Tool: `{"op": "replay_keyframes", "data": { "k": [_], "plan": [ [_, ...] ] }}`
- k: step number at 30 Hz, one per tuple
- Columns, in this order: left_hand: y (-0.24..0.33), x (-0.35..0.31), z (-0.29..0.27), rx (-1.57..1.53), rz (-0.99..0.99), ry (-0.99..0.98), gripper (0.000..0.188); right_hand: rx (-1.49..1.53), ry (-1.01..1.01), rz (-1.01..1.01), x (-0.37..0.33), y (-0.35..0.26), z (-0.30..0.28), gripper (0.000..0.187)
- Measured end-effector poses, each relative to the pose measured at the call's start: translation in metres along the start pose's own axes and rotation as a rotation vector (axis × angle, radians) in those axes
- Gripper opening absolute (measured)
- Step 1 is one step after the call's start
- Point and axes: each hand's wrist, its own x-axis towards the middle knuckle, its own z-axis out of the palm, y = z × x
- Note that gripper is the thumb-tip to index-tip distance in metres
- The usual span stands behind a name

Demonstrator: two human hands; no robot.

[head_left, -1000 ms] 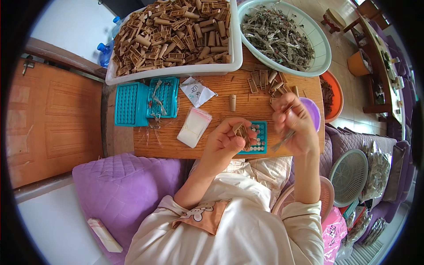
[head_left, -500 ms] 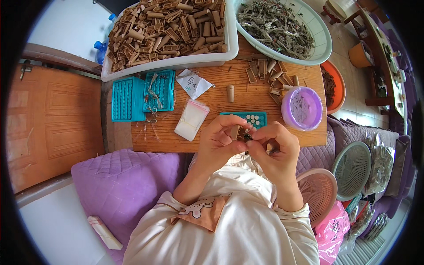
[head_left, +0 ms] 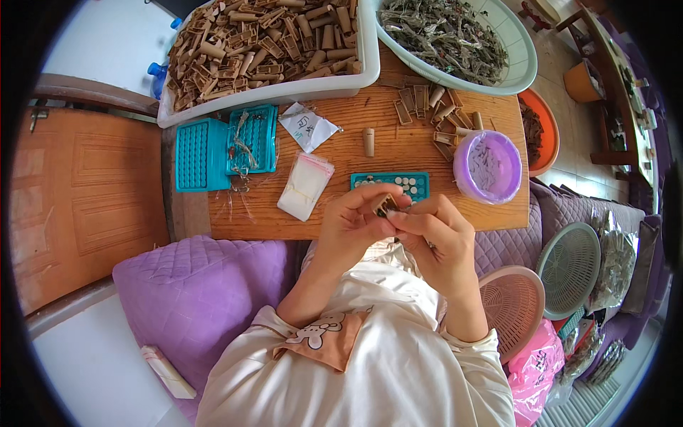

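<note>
Above my lap, at the table's front edge, my left hand [head_left: 350, 226] is closed round a small brown plastic casing [head_left: 385, 204], its hollow side turned up with something dark inside. The fingertips of my right hand [head_left: 442, 231] pinch together at the casing's right end; any small part between them is too small to make out. Just beyond my hands lies a teal tray [head_left: 390, 176] with white round discs in it. A single brown casing [head_left: 368, 142] stands farther back on the wooden table.
A white bin [head_left: 284, 98] heaped with brown casings and a pale green basket [head_left: 525, 60] of silvery wire bundles stand at the back. At right are loose casings [head_left: 404, 110] and a purple-lined tub [head_left: 516, 171]. Clear bags [head_left: 304, 188] and teal trays [head_left: 201, 155] lie left.
The casing has turned so that its open hollow faces up. My right hand has shifted slightly left and its fingers have drawn closer together over the casing.
</note>
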Motion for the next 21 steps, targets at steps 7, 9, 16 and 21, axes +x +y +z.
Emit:
{"op": "replay_keyframes", "data": {
  "k": [7, 9, 16, 21],
  "plan": [
    [0.009, -0.007, 0.019, 0.068, -0.106, 0.249, 0.039, 0.259, 0.106, 0.263, -0.019, 0.013, 0.016, 0.028],
    [0.011, -0.006, 0.022, 0.161, -0.105, 0.270, 0.040, 0.251, 0.096, 0.232, -0.022, 0.021, 0.022, 0.031],
    [0.002, -0.005, 0.021, -0.073, -0.010, 0.377, 0.038, 0.393, 0.082, 0.340, -0.029, 0.027, 0.035, 0.037],
    [-0.002, -0.004, 0.011, -0.405, -0.080, 0.406, 0.029, 0.396, 0.035, 0.390, -0.022, 0.031, 0.034, 0.044]
  ]
}}
